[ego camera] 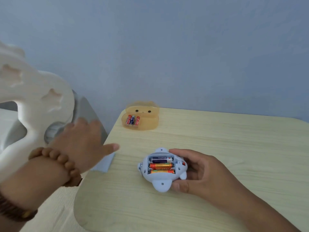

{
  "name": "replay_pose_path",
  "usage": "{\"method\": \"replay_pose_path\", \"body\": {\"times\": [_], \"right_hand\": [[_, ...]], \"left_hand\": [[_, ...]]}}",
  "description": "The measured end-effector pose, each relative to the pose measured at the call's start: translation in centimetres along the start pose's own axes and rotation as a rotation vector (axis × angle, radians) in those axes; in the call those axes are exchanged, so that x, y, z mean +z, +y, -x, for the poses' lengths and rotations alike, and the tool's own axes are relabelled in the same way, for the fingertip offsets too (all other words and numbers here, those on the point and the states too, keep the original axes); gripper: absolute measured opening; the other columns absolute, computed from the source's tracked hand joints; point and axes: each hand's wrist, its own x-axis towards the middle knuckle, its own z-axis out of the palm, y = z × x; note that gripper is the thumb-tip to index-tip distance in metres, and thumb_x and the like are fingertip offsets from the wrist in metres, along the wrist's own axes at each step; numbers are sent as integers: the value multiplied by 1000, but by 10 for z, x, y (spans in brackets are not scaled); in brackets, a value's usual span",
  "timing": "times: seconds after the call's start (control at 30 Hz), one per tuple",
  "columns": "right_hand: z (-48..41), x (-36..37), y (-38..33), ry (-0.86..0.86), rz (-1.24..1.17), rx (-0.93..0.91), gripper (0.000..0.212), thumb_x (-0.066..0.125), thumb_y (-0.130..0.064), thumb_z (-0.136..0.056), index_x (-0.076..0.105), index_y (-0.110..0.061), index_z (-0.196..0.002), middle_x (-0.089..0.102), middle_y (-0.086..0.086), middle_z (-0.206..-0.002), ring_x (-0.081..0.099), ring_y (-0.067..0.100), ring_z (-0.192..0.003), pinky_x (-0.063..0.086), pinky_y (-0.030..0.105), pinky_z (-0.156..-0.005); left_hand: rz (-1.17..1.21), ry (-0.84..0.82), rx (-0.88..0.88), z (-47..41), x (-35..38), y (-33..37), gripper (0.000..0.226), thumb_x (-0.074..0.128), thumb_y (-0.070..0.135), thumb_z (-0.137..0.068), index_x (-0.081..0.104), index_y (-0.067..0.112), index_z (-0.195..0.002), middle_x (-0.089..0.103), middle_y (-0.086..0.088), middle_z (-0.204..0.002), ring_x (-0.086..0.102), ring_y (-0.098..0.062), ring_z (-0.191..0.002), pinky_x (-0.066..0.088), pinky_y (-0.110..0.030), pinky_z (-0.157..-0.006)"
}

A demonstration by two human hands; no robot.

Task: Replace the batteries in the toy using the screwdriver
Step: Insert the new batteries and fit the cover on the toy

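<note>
A pale blue toy (161,181) lies belly up on the wooden table (217,148), and my right hand (199,171) grips it from the right. Its battery bay is uncovered and holds three batteries (161,165): one dark blue, two orange. My left hand (80,144) hovers at the table's left edge with fingers spread and nothing in it, above a pale blue flat piece (104,164). An orange see-through box (141,117) at the table's far left corner holds three more batteries (133,120). No screwdriver shows.
A cream carved piece of furniture (30,101) rises to the left of the table, with a grey object (87,111) behind it. A blue wall stands behind the table. The table's left edge curves inward near me.
</note>
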Motion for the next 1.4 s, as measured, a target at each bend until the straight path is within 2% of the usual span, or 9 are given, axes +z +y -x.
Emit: {"method": "replay_pose_path", "body": {"times": [0.1, 0.2, 0.33, 0.43, 0.53, 0.6, 1.03, 1.27, 1.4], "right_hand": [[0, 0, -2, 6, 15, -14, 65, 83, 6, -76, 65, -31, -127, 76, -10, -118, 74, 13, -108, 59, 34, -96], [-1, 0, -1, -5, 9, -13, 65, 82, 8, -76, 65, -29, -127, 76, -8, -119, 74, 14, -108, 59, 35, -97], [-1, 0, 0, -4, -6, -10, 66, 83, 8, -75, 65, -27, -128, 76, -7, -120, 74, 15, -109, 59, 34, -97], [-2, 0, 0, -7, -14, -7, 66, 84, 7, -75, 65, -27, -128, 76, -7, -119, 74, 16, -109, 59, 32, -95], [-2, -1, 1, -5, -23, -8, 64, 84, 7, -75, 66, -27, -126, 77, -5, -118, 75, 18, -107, 60, 36, -94], [-2, -1, 1, -3, -30, -4, 63, 84, 7, -74, 67, -27, -124, 77, -4, -117, 75, 19, -106, 60, 35, -95], [-1, 2, 3, 17, -27, 2, 61, 84, 3, -74, 66, -27, -124, 76, -1, -117, 75, 21, -105, 59, 45, -97], [-1, 2, 4, 22, -24, -4, 57, 85, -4, -73, 67, -32, -120, 77, 0, -115, 75, 23, -103, 58, 48, -97], [-2, 2, 5, 28, -22, -9, 57, 86, -7, -72, 67, -36, -118, 76, -1, -114, 76, 23, -101, 58, 50, -97]], "left_hand": [[-48, -184, -37, 1, 12, -6, 67, 49, 81, -68, 44, 25, -104, 50, 1, -101, 56, -20, -92, 45, -33, -77], [-14, -173, 19, 1, 16, -5, 55, 62, 68, -71, 50, 21, -97, 58, 6, -90, 59, -14, -81, 48, -32, -73], [99, -147, 69, 1, 8, -4, 34, 67, 49, -74, 63, 25, -97, 67, 7, -85, 62, -8, -79, 50, -27, -72], [490, -142, 194, 7, -6, 8, 35, 75, 47, -73, 59, 38, -103, 68, 14, -88, 66, 2, -77, 51, -19, -69], [960, -169, 318, 19, -15, 28, 41, 81, 26, -75, 59, 35, -109, 69, 9, -103, 71, -7, -90, 58, -27, -79], [1072, -162, 401, 23, -14, 36, 43, 82, 15, -76, 59, 29, -109, 67, 7, -108, 71, -13, -96, 59, -32, -83], [1068, -250, 507, 22, -5, 44, 53, 84, 12, -75, 59, 34, -116, 64, 10, -116, 64, -8, -112, 60, -27, -82], [893, -155, 631, 26, -6, 53, 55, 86, 15, -73, 61, 34, -118, 65, 16, -113, 63, -4, -110, 59, -21, -80], [810, -131, 675, 25, -5, 54, 57, 85, 21, -73, 61, 37, -122, 63, 16, -112, 62, -9, -110, 58, -23, -83]]}}
